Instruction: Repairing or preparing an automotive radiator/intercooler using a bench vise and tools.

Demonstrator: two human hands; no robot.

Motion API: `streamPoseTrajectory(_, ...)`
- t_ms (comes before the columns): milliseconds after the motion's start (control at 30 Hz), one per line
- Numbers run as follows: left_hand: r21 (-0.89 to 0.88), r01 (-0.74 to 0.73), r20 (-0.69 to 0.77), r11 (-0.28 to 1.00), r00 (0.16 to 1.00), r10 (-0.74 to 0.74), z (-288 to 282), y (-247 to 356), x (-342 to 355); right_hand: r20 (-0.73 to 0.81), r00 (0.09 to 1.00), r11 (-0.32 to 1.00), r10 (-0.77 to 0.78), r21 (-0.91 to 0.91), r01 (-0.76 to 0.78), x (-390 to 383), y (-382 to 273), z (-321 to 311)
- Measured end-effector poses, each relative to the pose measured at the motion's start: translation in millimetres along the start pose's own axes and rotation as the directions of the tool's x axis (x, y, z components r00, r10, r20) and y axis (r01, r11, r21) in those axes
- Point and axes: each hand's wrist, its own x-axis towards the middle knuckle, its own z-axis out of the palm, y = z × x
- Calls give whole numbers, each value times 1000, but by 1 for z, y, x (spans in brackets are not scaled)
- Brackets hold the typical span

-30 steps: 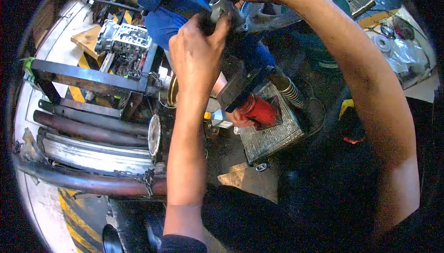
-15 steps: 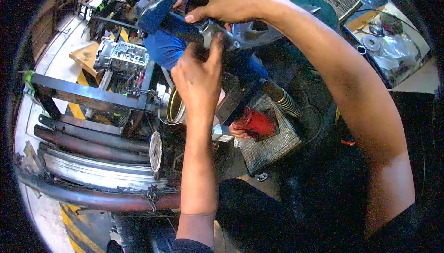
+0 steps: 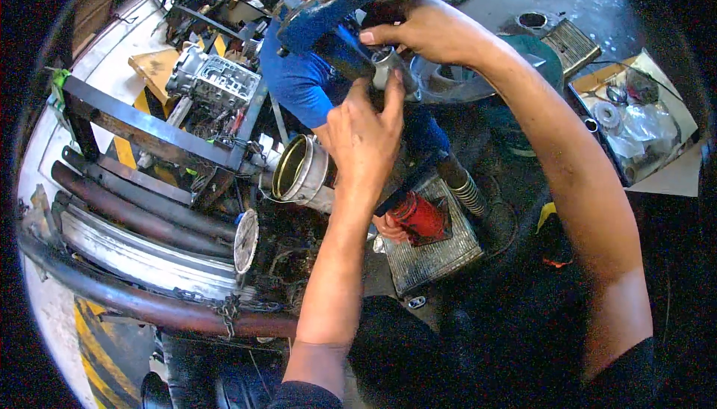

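A grey metal tubular part (image 3: 384,76) with a round open end stands at the upper middle, below a blue metal beam (image 3: 340,5). My left hand (image 3: 364,136) is closed on this part from the near side, its thumb and index finger pressed against the metal. Bent over from the right, my right hand (image 3: 427,32) is just above the part's open end. Its thumb points left, and the other fingers curl away into shadow behind the beam, so what they grip is hidden.
A co-worker in a blue shirt (image 3: 287,73) leans in beyond the beam. A red jack-like base (image 3: 422,216) rests on a ribbed metal plate (image 3: 441,259). On the left are a metal bucket (image 3: 317,174), steel frame (image 3: 149,129) and engine casting (image 3: 224,76); a parts tray (image 3: 672,95) lies right.
The whole view has shifted, so my hands, the metal part and the beam appear farther right and slightly lower. Both hands keep much the same hold. More of the bucket shows.
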Motion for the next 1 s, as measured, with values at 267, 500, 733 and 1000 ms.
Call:
streamPoseTrajectory(267, 49, -24, 109, 999, 994, 18, -8, 2, 3, -37, 999, 998, 21, -51, -23, -1, 2, -2)
streamPoseTrajectory(500, 53, -62, 27, 997, 998, 61, -4, -2, 4, -11, 996, 994, 90, -68, -91, 3, -4, 3)
streamPoseTrajectory(733, 17, -44, -11, 999, 999, 45, 2, -2, 4, -26, 994, 990, -106, -95, 104, 5, 3, 1)
streamPoseTrajectory(1000, -18, -22, 3, 1000, 1000, 22, -1, 3, 3, 8, 993, 990, -117, -79, 117, 8, 13, 2)
